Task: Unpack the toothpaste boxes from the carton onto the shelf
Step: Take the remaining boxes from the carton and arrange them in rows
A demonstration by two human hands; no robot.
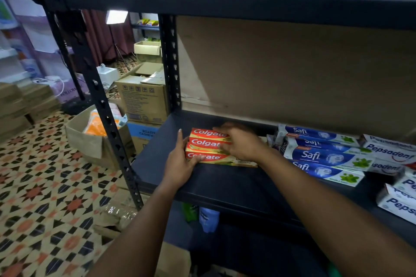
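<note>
Colgate boxes [209, 143] on shelf [225, 186], left end | left hand [177, 166] flat against box ends | right hand [240, 141] over tops, grip too blurred to tell | probably light, stiff card: hold by long sides

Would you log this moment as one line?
left hand presses end of Colgate boxes | right hand rests atop them | Safi boxes alongside on shelf
</note>
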